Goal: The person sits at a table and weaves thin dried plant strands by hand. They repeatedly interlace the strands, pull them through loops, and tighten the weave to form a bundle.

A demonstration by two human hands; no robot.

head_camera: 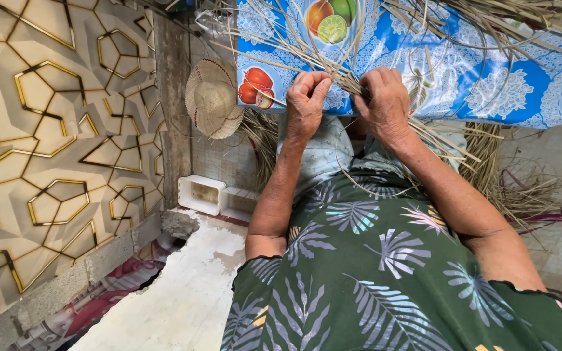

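Straw: strands run up-left across table edge, between our hands. Left hand, right hand both pinch strands, level, equally near.

Home weaving corner, straw strips (woven hat)

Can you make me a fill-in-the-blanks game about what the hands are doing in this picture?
1. Both hands, the left hand and the right hand, pinch thin dry ____ strips.
2. The cloth under the strips is ____ with white lace patterns and fruit pictures.
3. A small woven ____ sits to the left of the hands.
4. The person's green garment is printed with ____.

Missing words: straw; blue; hat; leaves
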